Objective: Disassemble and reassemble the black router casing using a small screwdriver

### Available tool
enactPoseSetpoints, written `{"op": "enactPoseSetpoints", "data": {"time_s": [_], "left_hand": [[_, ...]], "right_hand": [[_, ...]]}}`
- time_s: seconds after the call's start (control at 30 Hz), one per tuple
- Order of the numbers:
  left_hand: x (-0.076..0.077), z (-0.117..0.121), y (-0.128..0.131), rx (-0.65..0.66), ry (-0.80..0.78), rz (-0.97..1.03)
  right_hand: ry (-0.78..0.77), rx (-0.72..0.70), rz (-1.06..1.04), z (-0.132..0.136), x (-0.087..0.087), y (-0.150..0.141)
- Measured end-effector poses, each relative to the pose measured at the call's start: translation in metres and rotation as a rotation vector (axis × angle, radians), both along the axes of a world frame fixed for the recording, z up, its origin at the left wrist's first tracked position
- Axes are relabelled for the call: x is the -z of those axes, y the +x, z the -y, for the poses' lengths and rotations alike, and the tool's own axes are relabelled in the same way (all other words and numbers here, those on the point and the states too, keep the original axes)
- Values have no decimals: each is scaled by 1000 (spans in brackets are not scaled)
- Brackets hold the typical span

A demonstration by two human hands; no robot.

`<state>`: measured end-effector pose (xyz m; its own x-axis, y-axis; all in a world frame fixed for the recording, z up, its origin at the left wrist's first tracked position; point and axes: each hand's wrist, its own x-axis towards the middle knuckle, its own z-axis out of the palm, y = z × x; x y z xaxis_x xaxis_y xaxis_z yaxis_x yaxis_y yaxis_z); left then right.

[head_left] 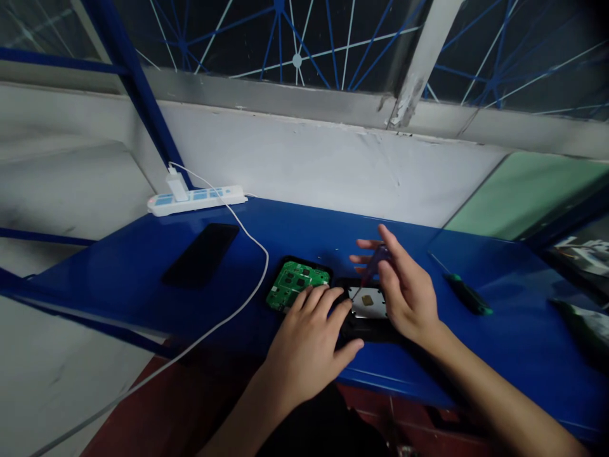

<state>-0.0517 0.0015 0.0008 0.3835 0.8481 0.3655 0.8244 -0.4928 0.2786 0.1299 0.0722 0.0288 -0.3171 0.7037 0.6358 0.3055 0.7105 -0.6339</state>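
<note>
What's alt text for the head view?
Right hand angles a purple-handled screwdriver down at a silvery plate in a black casing; left hand spans the casing and a corner of a green circuit board. Also on the blue table: green-handled screwdriver, white power strip.

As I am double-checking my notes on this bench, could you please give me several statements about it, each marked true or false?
1. The right hand holds a purple-handled screwdriver. True.
2. A white adapter is plugged into the white power strip. True.
3. The left hand grips the white power strip. False: it partly covers the green circuit board.
4. The green-handled screwdriver lies left of the green circuit board. False: it lies on the blue table, right of the right hand.
5. The silver plate bears a tan patch. True.
</note>
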Motion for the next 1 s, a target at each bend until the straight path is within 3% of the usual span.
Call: {"op": "enactPoseSetpoints", "data": {"time_s": [0.3, 0.57, 1.0], "left_hand": [[-2, 1, 0, 1, -1, 14], [1, 0, 0, 1, -6, 12], [0, 0, 1, -6, -28, 6]], "right_hand": [[191, 96, 21, -7, 1, 3], [-25, -36, -49, -2, 1, 2], [-32, -26, -102, -2, 6, -1]]}}
